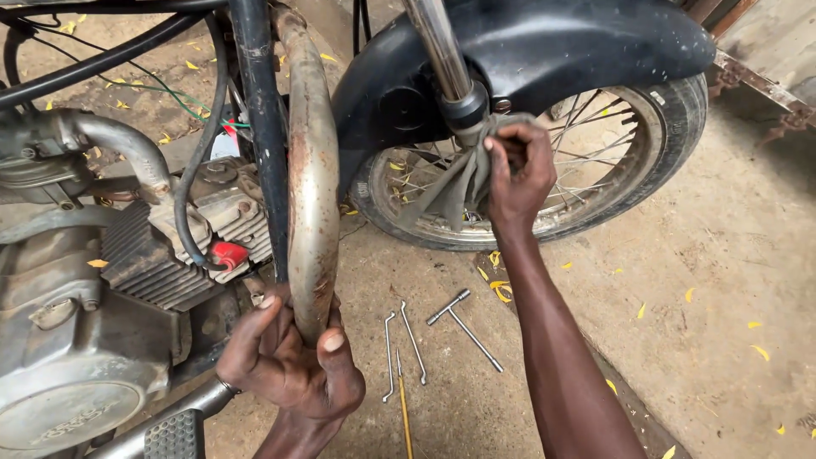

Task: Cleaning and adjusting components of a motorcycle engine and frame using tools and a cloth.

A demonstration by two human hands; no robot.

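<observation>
The left hand [289,365] is closed around the lower bend of the rusty guard bar [311,170], thumb and fingers wrapped on it; part of the palm is hidden behind the bar. The right hand [517,174] is closed on a grey rag [455,183], which it presses against the fork leg [444,59] just under the black fender [544,42]. The fingertips are folded into the cloth, so I cannot see them well. The rag hangs down in front of the front wheel [633,161], whose lower left part is covered by the cloth and the arm.

The engine [85,331] is at the left, cut off by the frame edge. On the concrete floor [731,255], between the two arms, lie thin metal tools [408,344] and a T-shaped wrench [463,323]; one tool with a yellow shaft runs out of view at the bottom. Yellow leaves [500,289] are scattered near them.
</observation>
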